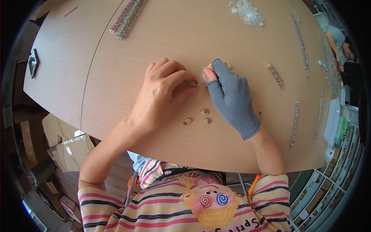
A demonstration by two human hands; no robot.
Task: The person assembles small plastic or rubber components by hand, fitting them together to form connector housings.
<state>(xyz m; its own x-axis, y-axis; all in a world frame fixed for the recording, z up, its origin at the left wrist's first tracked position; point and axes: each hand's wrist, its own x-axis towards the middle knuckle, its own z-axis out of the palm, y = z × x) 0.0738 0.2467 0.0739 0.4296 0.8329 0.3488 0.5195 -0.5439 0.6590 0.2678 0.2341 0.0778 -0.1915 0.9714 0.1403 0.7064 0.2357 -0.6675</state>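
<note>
My left hand (161, 87), bare, has its fingers curled, with a small brown-and-gold piece (194, 82) at the tips of thumb and forefinger. My right hand (233, 91) wears a grey glove that leaves the thumb tip bare. Its thumb and forefinger pinch a small clear plastic bit (204, 75), perhaps a little bag. The two hands almost meet above the table. Between my wrists lie three similar brown-and-gold pieces, one upper (204, 111), one left (187, 121) and one lower (207, 120). Another piece (228, 65) shows just beyond the gloved fingers.
A short row of stacked pieces (275, 75) lies right of my glove. Long thin rows (300, 44) run along the right side of the table (116, 96). Clear plastic bits (247, 13) are heaped at the back. A phone-like dark object (33, 63) lies far left. Another person (337, 40) is at far right.
</note>
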